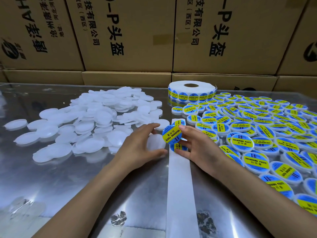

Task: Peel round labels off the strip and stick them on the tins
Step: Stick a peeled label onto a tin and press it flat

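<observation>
— What's printed on the label (172, 134) you're holding up in your right hand (197, 146)?

— I'm reading "SOLDERING PASTE" in black on the yellow band, with 助焊膏 beneath it. The finished tins (257, 161) on my right are showing the same words, and so are the labels running round the roll (192, 91).

— And the cardboard boxes (123, 31) behind?

— They're carrying big black print turned sideways — "-P头盔", then 技有限公司 and (西区) in smaller characters. The leftmost box is too skewed for me to make out.

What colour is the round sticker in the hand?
Blue with a yellow band, seen in the head view on the sticker.
</observation>
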